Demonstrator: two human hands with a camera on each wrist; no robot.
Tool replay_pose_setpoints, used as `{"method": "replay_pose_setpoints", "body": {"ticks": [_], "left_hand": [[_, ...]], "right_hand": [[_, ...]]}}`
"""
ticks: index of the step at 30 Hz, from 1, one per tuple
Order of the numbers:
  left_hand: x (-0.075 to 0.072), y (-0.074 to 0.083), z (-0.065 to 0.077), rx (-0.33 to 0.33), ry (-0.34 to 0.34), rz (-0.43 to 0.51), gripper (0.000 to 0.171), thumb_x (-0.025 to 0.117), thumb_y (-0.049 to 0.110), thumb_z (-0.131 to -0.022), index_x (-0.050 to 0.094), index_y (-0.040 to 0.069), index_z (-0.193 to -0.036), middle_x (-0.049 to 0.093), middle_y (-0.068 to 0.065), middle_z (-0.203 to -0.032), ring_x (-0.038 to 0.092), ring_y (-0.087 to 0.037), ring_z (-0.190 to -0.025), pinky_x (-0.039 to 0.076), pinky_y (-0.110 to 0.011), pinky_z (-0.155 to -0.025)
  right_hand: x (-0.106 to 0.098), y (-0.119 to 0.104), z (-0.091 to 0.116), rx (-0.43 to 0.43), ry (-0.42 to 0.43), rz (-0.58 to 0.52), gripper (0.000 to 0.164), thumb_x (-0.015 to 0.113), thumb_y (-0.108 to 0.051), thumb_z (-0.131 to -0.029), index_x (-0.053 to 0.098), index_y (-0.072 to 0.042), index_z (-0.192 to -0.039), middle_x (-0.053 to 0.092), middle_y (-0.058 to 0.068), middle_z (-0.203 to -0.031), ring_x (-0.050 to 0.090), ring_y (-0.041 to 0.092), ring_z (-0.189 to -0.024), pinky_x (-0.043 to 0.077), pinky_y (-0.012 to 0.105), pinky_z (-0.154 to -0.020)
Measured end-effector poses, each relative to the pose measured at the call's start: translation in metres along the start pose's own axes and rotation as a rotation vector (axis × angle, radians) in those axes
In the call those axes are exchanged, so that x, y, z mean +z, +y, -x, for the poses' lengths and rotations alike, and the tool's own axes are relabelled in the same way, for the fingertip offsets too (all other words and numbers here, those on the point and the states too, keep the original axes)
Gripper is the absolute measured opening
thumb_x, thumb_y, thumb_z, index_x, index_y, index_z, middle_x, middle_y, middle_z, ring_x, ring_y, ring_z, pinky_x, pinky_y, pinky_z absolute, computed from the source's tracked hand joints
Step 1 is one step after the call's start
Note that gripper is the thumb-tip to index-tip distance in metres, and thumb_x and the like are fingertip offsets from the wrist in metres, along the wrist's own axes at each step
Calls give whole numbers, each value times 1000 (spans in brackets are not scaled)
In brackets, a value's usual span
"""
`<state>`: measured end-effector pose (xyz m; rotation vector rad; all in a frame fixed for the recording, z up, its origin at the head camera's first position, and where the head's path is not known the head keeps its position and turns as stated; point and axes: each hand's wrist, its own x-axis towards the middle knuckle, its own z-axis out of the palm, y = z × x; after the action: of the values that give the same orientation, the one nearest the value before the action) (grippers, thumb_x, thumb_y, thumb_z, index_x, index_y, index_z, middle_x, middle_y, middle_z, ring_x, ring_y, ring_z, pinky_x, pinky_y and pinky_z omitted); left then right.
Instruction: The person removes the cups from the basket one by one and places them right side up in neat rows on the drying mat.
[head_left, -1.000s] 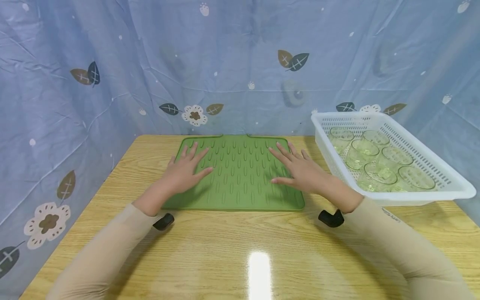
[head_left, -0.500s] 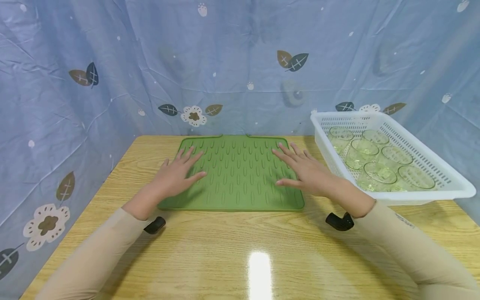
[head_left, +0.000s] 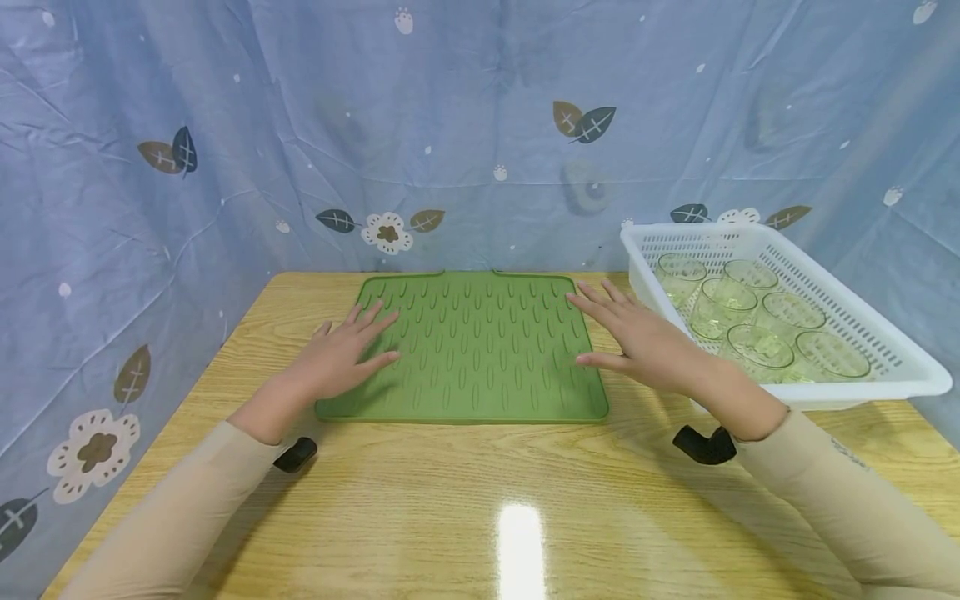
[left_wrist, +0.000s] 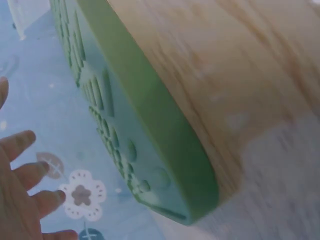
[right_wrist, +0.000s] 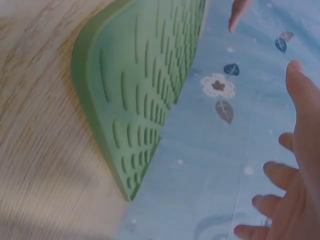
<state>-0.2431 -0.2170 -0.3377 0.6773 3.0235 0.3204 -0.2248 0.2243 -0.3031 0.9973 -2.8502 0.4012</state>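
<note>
A green ridged mat with a raised rim lies flat on the wooden table. Over its left side hovers my left hand, fingers spread and holding nothing. My right hand, likewise spread and empty, is above the mat's right edge, beside a white plastic basket. Inside the basket stand several clear drinking glasses, among them a front one. The left wrist view has the left fingers apart from the mat; in the right wrist view the right fingers are also apart from it.
The wooden table extends in front of the mat and reflects a bright light. A blue patterned curtain hangs behind the table and along its sides. A small black device is at the right wrist, another at the left.
Both hands have drifted apart: the left one toward the left, the right one toward the basket. The mat, basket and glasses have stayed in place.
</note>
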Motion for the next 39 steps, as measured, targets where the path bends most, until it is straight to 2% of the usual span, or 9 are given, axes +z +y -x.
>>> {"method": "replay_pose_setpoints", "body": {"ticks": [4,13,20,27,35,39], "left_hand": [[-1,-3,1,24,3,-10,71,52,48,-107,26,16,-165,11,-15,-170,9,-46,-153,8,-75,-115],[3,-16,7,72,-25,-13,69,53,43,-107,29,13,-164,13,-14,-170,11,-46,-153,8,-76,-114],[3,-22,14,109,-47,1,68,54,41,-108,28,12,-164,13,-17,-170,10,-46,-153,10,-77,-112],[5,-24,23,133,-69,-48,70,53,45,-107,30,9,-163,16,-19,-169,15,-46,-152,12,-75,-114],[6,-28,30,110,-100,-48,75,48,54,-107,25,12,-165,14,-17,-169,13,-46,-153,10,-77,-112],[6,-30,35,91,-113,-47,77,47,55,-106,25,10,-164,14,-19,-169,12,-48,-152,11,-79,-110]], "right_hand": [[-4,6,6,6,15,-36,81,68,-42,-100,27,-17,-165,13,3,-171,3,33,-157,16,64,-120],[-12,17,19,-16,59,-54,75,67,-35,-101,32,-11,-163,20,12,-169,15,37,-155,24,65,-117],[-14,24,32,-9,102,-106,71,69,-27,-101,36,-13,-161,23,7,-169,27,38,-151,30,65,-114],[-18,31,44,28,111,-156,67,69,-23,-101,38,-17,-161,30,10,-166,39,44,-143,37,66,-107],[-24,42,57,74,146,-165,59,64,-19,-104,42,-17,-159,40,13,-161,37,44,-144,38,65,-105],[-26,50,65,60,171,-116,56,64,-17,-104,46,-19,-157,48,11,-156,47,41,-138,43,58,-102]]}}
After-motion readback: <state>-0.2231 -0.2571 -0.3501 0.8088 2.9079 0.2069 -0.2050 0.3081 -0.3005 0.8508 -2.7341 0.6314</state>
